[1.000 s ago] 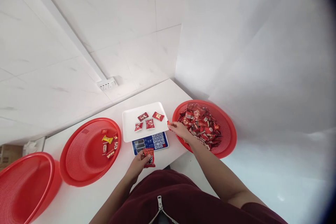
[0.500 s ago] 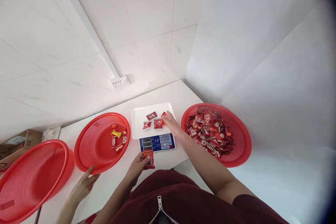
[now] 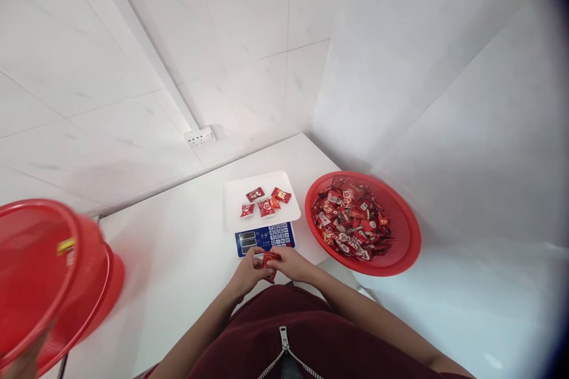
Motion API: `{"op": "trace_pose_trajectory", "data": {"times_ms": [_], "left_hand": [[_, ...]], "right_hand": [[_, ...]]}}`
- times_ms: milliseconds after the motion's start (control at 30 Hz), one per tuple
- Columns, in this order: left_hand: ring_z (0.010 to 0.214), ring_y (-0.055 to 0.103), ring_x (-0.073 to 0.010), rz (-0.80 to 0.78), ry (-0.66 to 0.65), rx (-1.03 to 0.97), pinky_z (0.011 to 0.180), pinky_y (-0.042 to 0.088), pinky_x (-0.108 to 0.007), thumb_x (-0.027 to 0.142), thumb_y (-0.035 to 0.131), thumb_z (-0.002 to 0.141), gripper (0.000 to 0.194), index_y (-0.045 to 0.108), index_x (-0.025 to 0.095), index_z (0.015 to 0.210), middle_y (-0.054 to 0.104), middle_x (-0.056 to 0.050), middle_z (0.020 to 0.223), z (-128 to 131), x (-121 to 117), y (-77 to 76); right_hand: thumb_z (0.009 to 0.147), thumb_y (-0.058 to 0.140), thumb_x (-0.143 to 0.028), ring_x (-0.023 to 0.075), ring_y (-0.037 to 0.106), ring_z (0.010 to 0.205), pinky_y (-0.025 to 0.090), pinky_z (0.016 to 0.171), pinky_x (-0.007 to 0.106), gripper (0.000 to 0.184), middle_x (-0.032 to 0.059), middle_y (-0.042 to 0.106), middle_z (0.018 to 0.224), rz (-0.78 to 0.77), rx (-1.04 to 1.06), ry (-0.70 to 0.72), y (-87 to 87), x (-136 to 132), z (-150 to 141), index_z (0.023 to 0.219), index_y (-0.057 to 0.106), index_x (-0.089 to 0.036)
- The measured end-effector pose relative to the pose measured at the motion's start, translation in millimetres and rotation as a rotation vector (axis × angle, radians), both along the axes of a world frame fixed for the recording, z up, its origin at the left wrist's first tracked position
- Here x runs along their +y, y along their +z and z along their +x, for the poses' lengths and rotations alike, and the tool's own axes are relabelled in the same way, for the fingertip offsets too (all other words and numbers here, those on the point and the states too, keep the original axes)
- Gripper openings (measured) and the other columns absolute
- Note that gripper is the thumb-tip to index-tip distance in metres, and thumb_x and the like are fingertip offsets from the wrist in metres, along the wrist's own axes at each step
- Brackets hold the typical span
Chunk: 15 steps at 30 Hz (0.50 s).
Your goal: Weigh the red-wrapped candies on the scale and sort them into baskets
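Observation:
Both my hands meet at the near table edge, just in front of the scale. My left hand (image 3: 247, 271) and my right hand (image 3: 291, 262) pinch the same small red packet (image 3: 269, 260) between them. The scale (image 3: 265, 238) has a blue keypad and a white tray (image 3: 233, 213) with several red candy packets (image 3: 267, 203) lying on it. A red basket (image 3: 400, 231) full of red wrapped candies (image 3: 349, 219) stands to the right of the scale.
At the far left a red basket (image 3: 31, 272) is lifted and tilted, blurred, above another red basket (image 3: 104, 290); another person's fingers (image 3: 22, 361) show at its lower edge. A wall socket (image 3: 198, 137) sits on the tiled wall behind the white table (image 3: 178, 260).
My right hand left a candy on the scale tray and came back to join my left hand on the red packet. Another person lifted the middle basket away to the left.

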<state>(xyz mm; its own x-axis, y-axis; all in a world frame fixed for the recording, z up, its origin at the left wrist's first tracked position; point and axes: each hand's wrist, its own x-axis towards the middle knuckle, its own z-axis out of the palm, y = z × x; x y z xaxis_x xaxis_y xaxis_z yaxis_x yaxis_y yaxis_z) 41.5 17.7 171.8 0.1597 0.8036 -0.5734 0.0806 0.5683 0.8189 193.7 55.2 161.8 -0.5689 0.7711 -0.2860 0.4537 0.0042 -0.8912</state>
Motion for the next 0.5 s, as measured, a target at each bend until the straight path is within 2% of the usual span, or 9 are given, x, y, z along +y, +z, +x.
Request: {"op": "trace_pose_trajectory", "data": {"times_ms": [100, 200, 267, 333, 400, 433, 500], "left_hand": [[0.071, 0.062, -0.0168, 0.018, -0.006, 0.036, 0.069, 0.048, -0.032, 0.034, 0.072, 0.063, 0.054, 0.045, 0.019, 0.107, 0.066, -0.002, 0.076, -3.1, 3.8, -2.9], [0.082, 0.061, -0.0180, 0.124, 0.034, 0.218, 0.072, 0.048, -0.033, 0.036, 0.066, 0.068, 0.047, 0.047, 0.019, 0.108, 0.065, -0.008, 0.096, -24.7, 17.8, -5.0], [0.100, 0.058, -0.0220, 0.249, 0.109, 0.466, 0.085, 0.047, -0.038, 0.034, 0.061, 0.071, 0.047, 0.047, 0.019, 0.114, 0.058, -0.012, 0.116, -57.7, 30.2, -2.3], [0.123, 0.044, -0.0272, 0.368, 0.230, 0.814, 0.097, 0.039, -0.045, 0.030, 0.054, 0.074, 0.056, 0.039, 0.017, 0.127, 0.046, -0.017, 0.133, -105.1, 37.8, 3.7], [0.136, 0.024, -0.0329, 0.367, 0.315, 1.181, 0.104, 0.030, -0.052, 0.030, 0.048, 0.079, 0.065, 0.028, 0.010, 0.137, 0.031, -0.025, 0.143, -159.0, 35.1, 10.3], [0.137, 0.021, -0.0361, 0.282, 0.368, 1.331, 0.102, 0.028, -0.057, 0.033, 0.044, 0.081, 0.067, 0.023, 0.010, 0.140, 0.024, -0.027, 0.146, -185.1, 29.3, 12.6], [0.134, 0.024, -0.0422, 0.014, 0.419, 1.508, 0.097, 0.028, -0.066, 0.036, 0.042, 0.082, 0.070, 0.017, 0.011, 0.142, 0.024, -0.029, 0.145, -230.3, 11.4, 14.4]], "right_hand": [[0.079, 0.051, -0.030, 0.0162, 0.057, 0.069, 0.044, 0.064, 0.027, 0.017, 0.0020, 0.064, 0.073, 0.039, 0.043, -0.165, -4.3, 4.5, 20.9, 0.076, 0.062, -0.017], [0.081, 0.047, -0.045, 0.0191, 0.060, 0.074, 0.048, 0.065, 0.030, 0.034, 0.0051, 0.065, 0.083, 0.007, 0.105, -0.523, -7.5, 20.2, 61.5, 0.092, 0.062, -0.016], [0.082, 0.044, -0.050, 0.0220, 0.062, 0.086, 0.051, 0.071, 0.033, 0.045, 0.0088, 0.065, 0.098, 0.006, 0.092, -0.795, -9.9, 29.6, 93.2, 0.109, 0.057, -0.016], [0.082, 0.045, -0.049, 0.0243, 0.056, 0.108, 0.049, 0.085, 0.036, 0.058, 0.0129, 0.055, 0.125, 0.082, 0.016, -0.954, -13.8, 34.2, 121.0, 0.130, 0.043, -0.016], [0.081, 0.048, -0.047, 0.0253, 0.041, 0.127, 0.039, 0.101, 0.039, 0.069, 0.0140, 0.037, 0.143, 0.175, -0.101, -0.945, -19.6, 33.0, 138.7, 0.140, 0.030, -0.016], [0.080, 0.048, -0.046, 0.0249, 0.034, 0.132, 0.033, 0.106, 0.040, 0.071, 0.0134, 0.031, 0.147, 0.203, -0.154, -0.885, -23.0, 30.4, 142.6, 0.141, 0.027, -0.016], [0.082, 0.047, -0.043, 0.0234, 0.028, 0.136, 0.026, 0.110, 0.040, 0.069, 0.0119, 0.032, 0.147, 0.216, -0.227, -0.696, -29.9, 22.9, 140.9, 0.142, 0.028, -0.016]]}}
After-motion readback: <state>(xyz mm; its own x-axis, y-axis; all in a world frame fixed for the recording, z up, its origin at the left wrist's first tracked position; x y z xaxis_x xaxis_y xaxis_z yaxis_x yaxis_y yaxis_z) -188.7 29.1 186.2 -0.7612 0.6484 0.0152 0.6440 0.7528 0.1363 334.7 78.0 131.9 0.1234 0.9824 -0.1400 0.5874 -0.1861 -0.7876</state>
